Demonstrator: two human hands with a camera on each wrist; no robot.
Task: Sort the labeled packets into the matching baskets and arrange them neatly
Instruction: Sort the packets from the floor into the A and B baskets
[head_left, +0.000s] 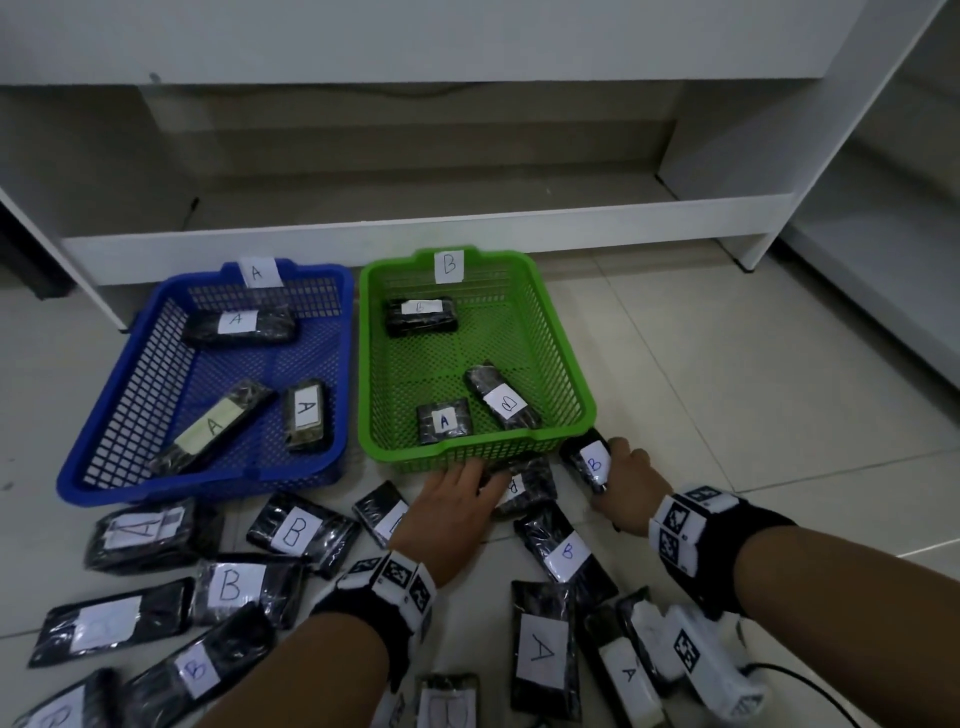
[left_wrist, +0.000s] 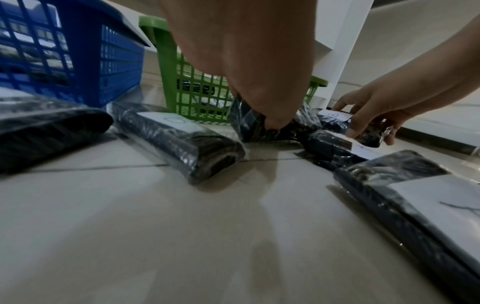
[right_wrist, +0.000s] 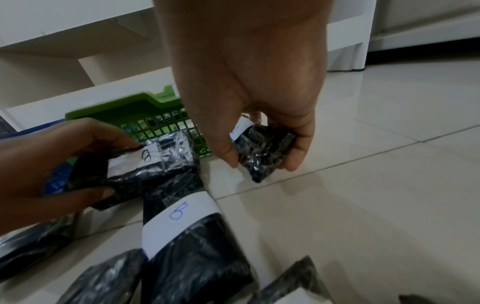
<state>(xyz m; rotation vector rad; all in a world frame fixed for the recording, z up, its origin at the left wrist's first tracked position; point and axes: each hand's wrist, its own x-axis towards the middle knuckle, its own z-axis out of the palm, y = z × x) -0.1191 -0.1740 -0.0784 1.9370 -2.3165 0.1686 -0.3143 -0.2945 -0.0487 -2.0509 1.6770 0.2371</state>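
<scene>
Sorting is barely begun: the blue mesh basket (head_left: 332, 291) at centre-left holds three A packets, the green mesh basket (head_left: 540, 317) at centre two B's and a stray A-labelled black packet (head_left: 444, 421). Just below it, the right hand (head_left: 626, 480) and the left hand (head_left: 457, 499) each grasp a B-labelled black plastic packet (head_left: 589, 460), (head_left: 522, 486); many lie across the lower frame.

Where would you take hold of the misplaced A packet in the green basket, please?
Pinch the A packet across its short sides, coming straight down from above. It lies flat near the green basket's front wall, and a B packet sits close on its right, so a sideways reach looks blocked.
</scene>
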